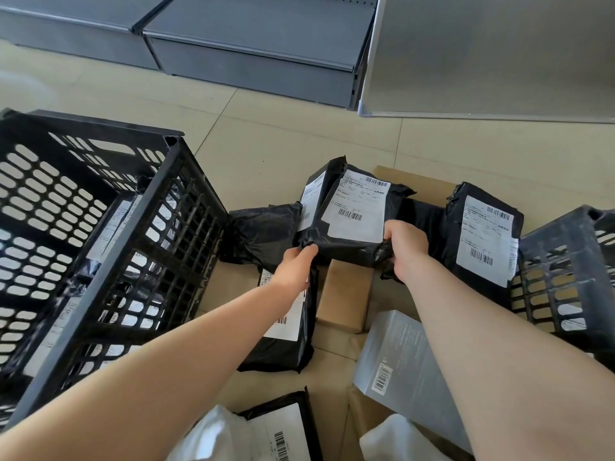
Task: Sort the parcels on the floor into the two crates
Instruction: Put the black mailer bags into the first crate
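Head view: left hand (294, 264) and right hand (407, 249) each grip a near corner of one black labelled parcel (349, 221), fingers curled into the wrapping. Parcel sits atop the floor pile, between left crate (100, 234) and right crate (565, 277). Left crate holds parcels already.

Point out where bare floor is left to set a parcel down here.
Bare tile floor lies beyond the pile, bordered by the left crate, the grey shelving and the metal-framed panel. Nearer, it is crowded: black parcels, a brown box and a grey box fill the gap between the crates, where both hands hold one parcel.
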The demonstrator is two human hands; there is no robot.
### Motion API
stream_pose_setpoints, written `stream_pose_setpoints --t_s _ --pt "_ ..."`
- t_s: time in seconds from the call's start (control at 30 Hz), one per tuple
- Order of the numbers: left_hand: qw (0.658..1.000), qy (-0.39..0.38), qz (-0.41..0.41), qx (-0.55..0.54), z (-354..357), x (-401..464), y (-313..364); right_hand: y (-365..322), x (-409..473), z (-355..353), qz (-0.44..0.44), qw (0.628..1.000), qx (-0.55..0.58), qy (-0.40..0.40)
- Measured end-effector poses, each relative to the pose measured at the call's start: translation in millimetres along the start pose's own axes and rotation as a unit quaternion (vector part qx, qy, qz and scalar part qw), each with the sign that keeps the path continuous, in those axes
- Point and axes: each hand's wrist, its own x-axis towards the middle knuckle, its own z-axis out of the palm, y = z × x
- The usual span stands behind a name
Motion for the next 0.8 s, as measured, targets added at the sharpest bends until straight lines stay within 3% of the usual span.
stream_pose_setpoints --t_s 0.4,0.57,0.8 --pt "0.985 -0.037 -0.022 -0.169 -18 -1 5 -3 -20 3 -0.016 0.976 0.039 -0.213" --pt "0.986 -0.030 0.005 -0.162 -35 0 2 -4 -21 3 -0.001 0.964 -0.031 -0.264" --pt "0.995 0.006 0.101 -0.018 -72 -8 38 -21 -25 3 -0.006 0.939 -0.082 -0.335"
